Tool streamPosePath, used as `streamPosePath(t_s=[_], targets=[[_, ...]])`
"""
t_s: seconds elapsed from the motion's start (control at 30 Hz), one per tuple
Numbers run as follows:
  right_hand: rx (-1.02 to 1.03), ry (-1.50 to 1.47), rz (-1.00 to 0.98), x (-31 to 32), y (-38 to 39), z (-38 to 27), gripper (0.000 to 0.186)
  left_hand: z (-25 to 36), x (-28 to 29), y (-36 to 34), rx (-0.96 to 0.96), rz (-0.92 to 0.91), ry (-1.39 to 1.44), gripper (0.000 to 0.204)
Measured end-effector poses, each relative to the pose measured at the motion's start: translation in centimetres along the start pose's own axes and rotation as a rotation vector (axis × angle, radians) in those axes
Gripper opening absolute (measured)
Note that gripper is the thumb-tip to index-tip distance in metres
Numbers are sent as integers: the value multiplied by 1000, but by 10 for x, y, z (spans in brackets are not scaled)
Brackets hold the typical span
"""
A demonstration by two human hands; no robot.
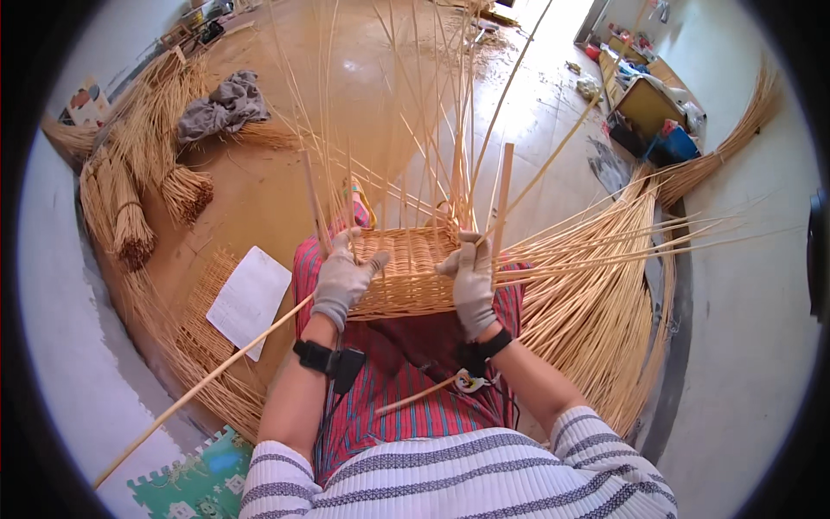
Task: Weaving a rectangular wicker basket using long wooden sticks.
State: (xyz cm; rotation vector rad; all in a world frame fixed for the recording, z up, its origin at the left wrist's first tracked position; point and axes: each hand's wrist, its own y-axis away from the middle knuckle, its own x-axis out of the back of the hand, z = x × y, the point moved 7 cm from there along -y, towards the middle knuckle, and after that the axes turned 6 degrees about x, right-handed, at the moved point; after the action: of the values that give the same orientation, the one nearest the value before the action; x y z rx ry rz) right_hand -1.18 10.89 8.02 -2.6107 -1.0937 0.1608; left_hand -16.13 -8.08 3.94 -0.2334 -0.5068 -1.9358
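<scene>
A partly woven wicker basket rests on my lap, with upright wooden posts at its corners and long thin rods rising from its far side. My left hand, in a pale grey glove, is closed round the basket's left edge beside the left post. One thick wicker rod runs from the lower left up to this hand. At the right edge, next to the right post, my gloved right hand grips the weave. Its fingertips are partly hidden, and a long rod slants up and right from there.
A large fan of loose rods spreads on the floor at my right. Bundled rods and a grey cloth lie at the far left. Beside my left leg, a white sheet covers part of a woven panel.
</scene>
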Motion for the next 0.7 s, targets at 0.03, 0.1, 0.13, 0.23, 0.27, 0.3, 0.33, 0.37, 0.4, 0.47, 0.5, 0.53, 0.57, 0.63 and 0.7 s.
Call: streamPosePath(t_s=[0.03,0.1,0.13,0.23,0.27,0.3,0.33,0.37,0.4,0.47,0.5,0.53,0.57,0.63,0.7], targets=[[-12,78,-2,-5,3,-3,23,-4,4,-3,-57,108,-184,31],[-428,-978,-1,-45,36,1,27,4,0,-12,-55,200,-316,32],[-254,-751,-62,-34,28,2,29,4,-5,-13,13,172,-286,32],[-255,-236,68,27,-10,17,17,23,6,2,-100,223,-19,37],[-219,-205,141,47,-9,16,13,38,17,12,-362,414,-48,37],[-192,-156,206,63,-4,11,12,50,21,28,-609,601,-62,36],[-203,-177,201,60,-6,11,14,46,-1,9,-455,327,-97,35],[-240,-186,196,56,5,10,17,33,-33,5,-273,43,-133,34],[-248,-201,175,51,1,7,19,28,-60,0,-109,-217,-151,33],[-218,-94,72,46,-13,5,19,13,-90,-3,109,-511,-36,36],[-213,-48,22,39,-17,0,18,-2,-98,1,179,-545,86,38],[-194,140,-77,23,-37,-5,31,-15,-104,2,249,-576,210,42],[76,377,-198,-1,-59,-22,44,-15,-102,9,289,-517,211,43],[489,744,-276,-39,-97,-32,63,14,-102,25,322,-423,193,45],[438,571,-265,-50,-116,-34,70,14,-98,19,323,-389,241,44]])
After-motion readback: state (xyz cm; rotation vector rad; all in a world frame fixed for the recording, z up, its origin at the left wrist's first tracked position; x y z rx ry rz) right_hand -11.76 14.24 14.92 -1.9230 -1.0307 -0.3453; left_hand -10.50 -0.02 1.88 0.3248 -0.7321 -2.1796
